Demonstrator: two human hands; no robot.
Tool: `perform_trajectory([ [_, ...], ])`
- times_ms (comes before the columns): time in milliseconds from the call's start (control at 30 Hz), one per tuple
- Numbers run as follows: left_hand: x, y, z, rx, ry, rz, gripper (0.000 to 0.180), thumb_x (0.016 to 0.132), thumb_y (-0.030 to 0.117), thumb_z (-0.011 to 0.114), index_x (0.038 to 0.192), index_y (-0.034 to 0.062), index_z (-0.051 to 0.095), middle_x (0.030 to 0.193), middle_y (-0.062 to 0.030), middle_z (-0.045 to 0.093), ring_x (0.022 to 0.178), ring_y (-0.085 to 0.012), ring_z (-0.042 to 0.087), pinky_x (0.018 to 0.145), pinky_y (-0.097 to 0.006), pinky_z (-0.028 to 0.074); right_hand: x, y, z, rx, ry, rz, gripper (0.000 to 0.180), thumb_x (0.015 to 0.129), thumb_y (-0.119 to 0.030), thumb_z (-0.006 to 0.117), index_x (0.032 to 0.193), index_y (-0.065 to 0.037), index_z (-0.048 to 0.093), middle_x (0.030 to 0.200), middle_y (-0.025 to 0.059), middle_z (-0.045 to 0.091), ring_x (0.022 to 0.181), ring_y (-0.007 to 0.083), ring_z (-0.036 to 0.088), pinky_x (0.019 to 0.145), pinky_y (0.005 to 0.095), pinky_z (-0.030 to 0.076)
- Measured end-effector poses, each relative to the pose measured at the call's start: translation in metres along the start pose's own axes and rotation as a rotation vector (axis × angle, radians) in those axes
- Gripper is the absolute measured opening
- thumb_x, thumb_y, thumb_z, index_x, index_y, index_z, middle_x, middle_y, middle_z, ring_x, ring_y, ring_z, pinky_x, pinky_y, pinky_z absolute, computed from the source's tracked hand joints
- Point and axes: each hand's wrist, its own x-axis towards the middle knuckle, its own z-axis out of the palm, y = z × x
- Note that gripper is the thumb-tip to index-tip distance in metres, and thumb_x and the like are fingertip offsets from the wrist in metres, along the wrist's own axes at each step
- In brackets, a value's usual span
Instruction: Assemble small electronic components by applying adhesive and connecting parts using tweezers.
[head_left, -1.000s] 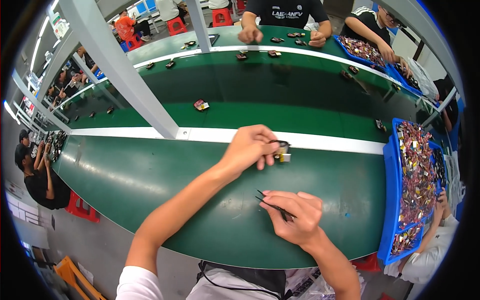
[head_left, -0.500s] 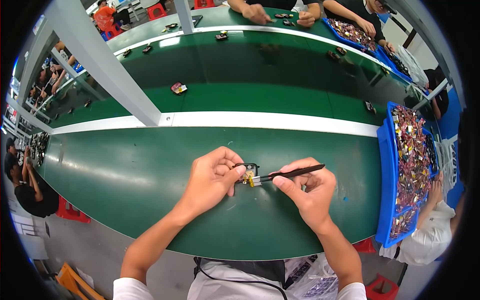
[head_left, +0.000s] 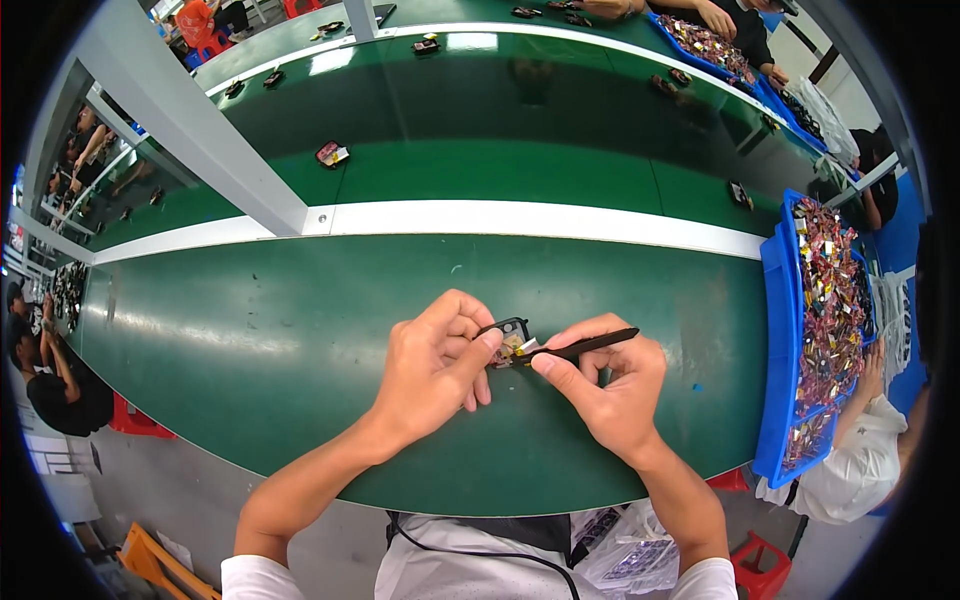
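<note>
My left hand (head_left: pixel 432 362) pinches a small black part (head_left: pixel 508 337) with a yellow and silver inside, held just above the green table (head_left: pixel 250 340). My right hand (head_left: pixel 605 385) grips black tweezers (head_left: pixel 585 346) whose tip meets the part from the right. Both hands are close together in front of my chest, near the table's front edge.
A long blue tray (head_left: pixel 778 340) full of small shiny parts runs along the right. A white stripe (head_left: pixel 520 220) crosses the table beyond my hands, and a grey post (head_left: pixel 190 120) rises at the left. Small dark parts (head_left: pixel 332 154) lie farther back. Other people sit around the edges.
My left hand brought the small part from the far side of the table back toward me. My right hand raised the tweezers and set their tip against the part.
</note>
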Motion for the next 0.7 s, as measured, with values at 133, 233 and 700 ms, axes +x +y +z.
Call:
perform_trajectory([
  [133, -0.001, -0.001, 0.000, -0.014, 0.014, 0.016, 0.009, 0.100, 0.002, 0.059, 0.104, -0.0044, 0.053, 0.078, -0.0106, 0.064, 0.055, -0.0167, 0.067, 0.043, -0.026, 0.051, 0.000, 0.002, 0.001, -0.034, 0.033, -0.001, 0.016, 0.080, 0.001, 0.083, 0.092, -0.001, 0.072, 0.056, -0.0040, 0.057, 0.044, -0.0014, 0.039, 0.043, 0.0210, 0.022],
  [233, -0.001, -0.002, 0.002, -0.035, 0.042, 0.014, 0.010, 0.101, 0.002, 0.059, 0.105, -0.0043, 0.052, 0.080, -0.0118, 0.064, 0.056, -0.0178, 0.067, 0.044, -0.027, 0.053, 0.001, 0.001, -0.001, -0.092, 0.036, -0.032, 0.016, 0.079, 0.001, 0.083, 0.091, -0.001, 0.073, 0.055, -0.0045, 0.056, 0.043, -0.0012, 0.038, 0.043, 0.0212, 0.022],
  [700, -0.005, -0.004, 0.010, -0.119, 0.105, 0.085, 0.013, 0.101, 0.003, 0.058, 0.107, -0.0058, 0.052, 0.084, -0.0144, 0.069, 0.065, -0.0192, 0.073, 0.050, -0.027, 0.058, 0.004, -0.002, -0.002, 0.256, 0.009, 0.248, 0.014, 0.085, 0.004, 0.079, 0.096, 0.003, 0.070, 0.078, 0.0035, 0.070, 0.054, -0.0031, 0.047, 0.046, 0.0159, 0.028],
])
